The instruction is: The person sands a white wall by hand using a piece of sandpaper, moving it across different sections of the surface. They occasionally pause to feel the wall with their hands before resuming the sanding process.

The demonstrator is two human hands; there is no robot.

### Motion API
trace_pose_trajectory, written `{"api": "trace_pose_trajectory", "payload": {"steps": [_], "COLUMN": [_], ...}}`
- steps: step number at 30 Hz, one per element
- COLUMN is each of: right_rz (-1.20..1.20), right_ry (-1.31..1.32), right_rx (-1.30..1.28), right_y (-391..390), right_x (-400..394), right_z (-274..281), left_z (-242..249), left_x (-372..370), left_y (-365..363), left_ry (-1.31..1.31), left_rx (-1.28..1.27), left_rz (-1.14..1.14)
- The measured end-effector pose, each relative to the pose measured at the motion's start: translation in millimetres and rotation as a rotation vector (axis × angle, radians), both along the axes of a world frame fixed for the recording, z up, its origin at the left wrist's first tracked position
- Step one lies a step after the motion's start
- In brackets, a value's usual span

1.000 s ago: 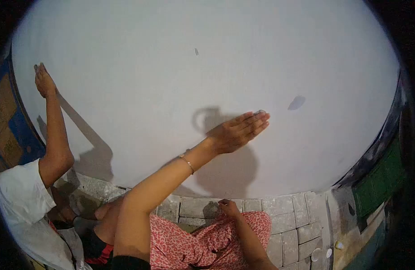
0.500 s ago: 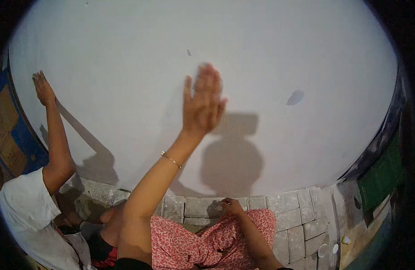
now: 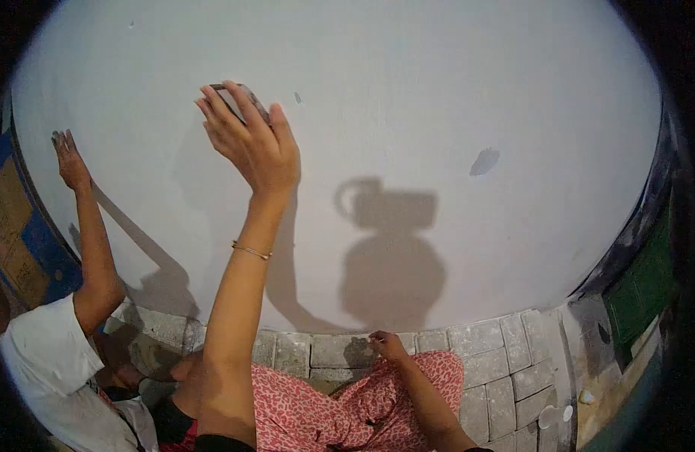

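Note:
My left hand (image 3: 253, 143), with a thin bracelet at the wrist, is raised against the pale wall (image 3: 407, 98). Its fingers press over a dark-edged grey flat piece that looks like sandpaper (image 3: 253, 99); most of the piece is hidden beneath them. My right hand (image 3: 389, 346) rests by my knee, over the pink patterned cloth (image 3: 317, 403), with fingers loosely bent and slightly apart. Nothing shows in it. A small grey mark (image 3: 298, 98) lies just right of my left hand, and a larger grey patch (image 3: 484, 161) sits farther right on the wall.
At the left, a person in a white shirt (image 3: 53, 346) holds a hand (image 3: 74, 172) up against the wall. Grey paving blocks (image 3: 483, 346) run along the wall's foot. A green panel (image 3: 640, 279) stands at the right, and small white round pieces (image 3: 549, 416) lie on the ground.
My left hand has swept left and slightly up across the wall, so the edge of the sandpaper now shows. My right hand stays by the knee. The other person's hand has barely shifted.

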State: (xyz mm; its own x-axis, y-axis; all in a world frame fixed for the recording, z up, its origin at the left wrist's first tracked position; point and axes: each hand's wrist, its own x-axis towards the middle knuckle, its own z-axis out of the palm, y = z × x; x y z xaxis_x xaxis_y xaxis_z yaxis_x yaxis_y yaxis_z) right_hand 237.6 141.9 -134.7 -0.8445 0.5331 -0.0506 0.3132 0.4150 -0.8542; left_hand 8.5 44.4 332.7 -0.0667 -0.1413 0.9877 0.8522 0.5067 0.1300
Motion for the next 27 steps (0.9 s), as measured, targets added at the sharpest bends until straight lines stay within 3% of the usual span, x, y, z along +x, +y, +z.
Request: {"api": "trace_pose_trajectory", "payload": {"steps": [3, 4, 6, 8, 11, 14, 16, 17, 18, 20, 22, 25, 27], "right_rz": [-0.043, -0.047, 0.021, -0.138, -0.458, -0.519, -0.508, -0.55, -0.589, -0.6, -0.613, -0.629, -0.634], "right_ry": [0.179, 0.186, 0.639, 0.842, 0.962, 0.928, 0.9, 0.751, 0.601, 0.58, 0.549, 0.574, 0.601], "right_rx": [0.076, 0.084, 0.456, 0.723, 1.117, 1.357, 1.426, 1.456, 1.483, 1.519, 1.543, 1.512, 1.525], "right_y": [-20, -28, -41, -34, -9, 26, 35, 32, 31, 36, 35, 33, 36], "right_x": [0, -1, -2, -11, -28, -61, -73, -74, -75, -78, -78, -76, -78], "right_z": [40, 64, 126, 192, 293, 366, 382, 386, 389, 389, 386, 387, 386], "left_z": [-29, -42, -68, -89, -73, -31, 1, 10, 13, 9, -5, -29, -32], "left_x": [12, 21, 31, 43, 33, 7, -8, -13, -13, -11, 8, 40, 49], "left_y": [14, 17, 24, 26, 23, 9, -4, -6, -5, 3, 19, 36, 44], "left_ry": [0.073, 0.102, 0.189, 0.246, 0.365, 0.242, 0.193, 0.141, 0.124, 0.099, 0.112, 0.259, 0.331], "left_rx": [-0.077, -0.211, -0.407, -0.597, -0.642, -0.43, -0.219, -0.125, -0.088, -0.049, -0.146, -0.557, -0.599], "left_rz": [-0.011, -0.08, -0.177, -0.164, -0.103, -0.126, -0.05, -0.039, -0.039, -0.037, -0.063, -0.215, -0.207]}}
